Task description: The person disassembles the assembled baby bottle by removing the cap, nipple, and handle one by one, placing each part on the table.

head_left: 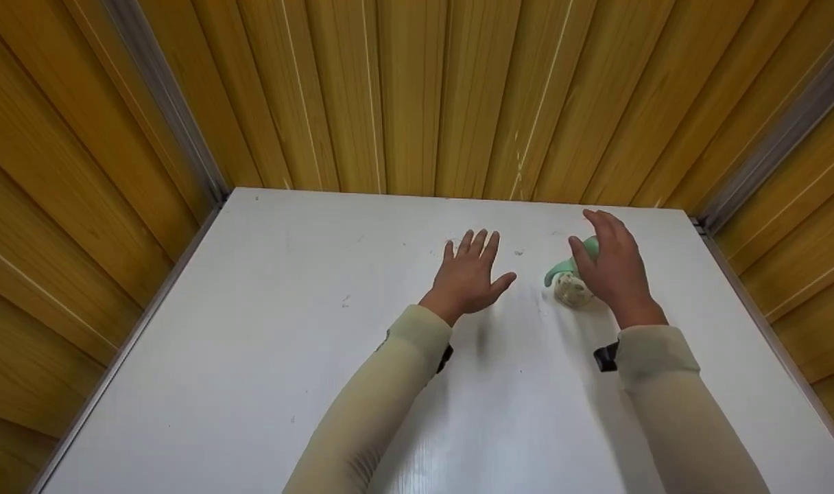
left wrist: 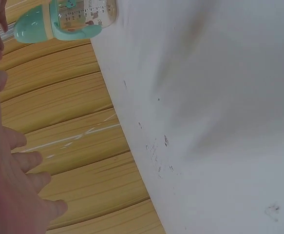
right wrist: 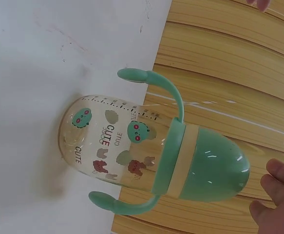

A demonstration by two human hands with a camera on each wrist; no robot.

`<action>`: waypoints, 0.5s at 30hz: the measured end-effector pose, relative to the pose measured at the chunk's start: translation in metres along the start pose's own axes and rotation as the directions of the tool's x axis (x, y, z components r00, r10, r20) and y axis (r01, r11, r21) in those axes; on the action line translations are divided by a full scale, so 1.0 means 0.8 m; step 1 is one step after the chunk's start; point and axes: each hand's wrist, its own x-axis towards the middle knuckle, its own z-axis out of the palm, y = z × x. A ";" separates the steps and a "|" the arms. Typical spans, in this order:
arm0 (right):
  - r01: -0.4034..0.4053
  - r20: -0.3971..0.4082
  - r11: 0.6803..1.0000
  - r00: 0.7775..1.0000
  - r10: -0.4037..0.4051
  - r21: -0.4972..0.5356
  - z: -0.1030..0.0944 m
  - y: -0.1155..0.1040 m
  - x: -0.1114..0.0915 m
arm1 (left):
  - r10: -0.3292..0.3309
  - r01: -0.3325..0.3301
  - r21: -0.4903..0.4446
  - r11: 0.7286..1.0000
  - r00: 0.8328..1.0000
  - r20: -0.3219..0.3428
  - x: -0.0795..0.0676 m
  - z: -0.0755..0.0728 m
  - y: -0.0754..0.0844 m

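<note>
A clear baby bottle [head_left: 572, 291] with a green domed cap [right wrist: 219, 165] and two green side handles [right wrist: 168, 92] stands upright on the white table. Printed on its wall are small cartoon figures, the word CUTE and a measuring scale. My right hand [head_left: 614, 271] is just above and beside the cap, fingers loosely extended and a gap showing between them and the cap in the right wrist view. From the head view, this hand covers part of the cap. My left hand [head_left: 466, 278] hovers over the table left of the bottle, fingers spread, holding nothing.
The white table [head_left: 252, 329] has small scuff marks. Yellow wood-look panels [head_left: 410, 96] rise behind it and on both sides, with metal posts [head_left: 167, 96] at the corners. Each wrist carries a dark strapped device [head_left: 606, 357].
</note>
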 end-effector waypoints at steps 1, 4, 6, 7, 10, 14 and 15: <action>-0.004 0.001 1.000 1.000 0.004 0.003 0.000 0.002 0.000 | 0.000 0.000 0.003 1.000 1.000 0.001 0.000 0.001 0.002; -0.020 0.004 1.000 1.000 0.020 0.014 0.002 0.007 -0.002 | -0.004 0.004 0.012 1.000 1.000 0.002 0.003 0.003 0.008; -0.032 0.009 0.999 0.999 0.032 0.016 0.002 0.010 -0.002 | -0.002 0.002 0.015 1.000 1.000 0.003 0.005 0.005 0.011; -0.038 0.012 0.999 0.999 0.038 0.015 0.003 0.011 -0.002 | 0.000 0.000 0.010 1.000 1.000 0.003 0.005 0.007 0.012; -0.053 0.018 0.998 0.998 0.053 0.014 0.002 0.014 -0.002 | 0.005 -0.005 -0.005 1.000 1.000 0.005 0.008 0.010 0.015; -0.079 0.025 0.997 0.997 0.078 0.015 0.002 0.019 -0.001 | 0.006 -0.005 -0.020 1.000 1.000 0.009 0.011 0.011 0.020; -0.085 0.026 0.996 0.996 0.084 0.015 0.003 0.020 0.000 | 0.005 -0.004 -0.020 1.000 1.000 0.010 0.012 0.012 0.021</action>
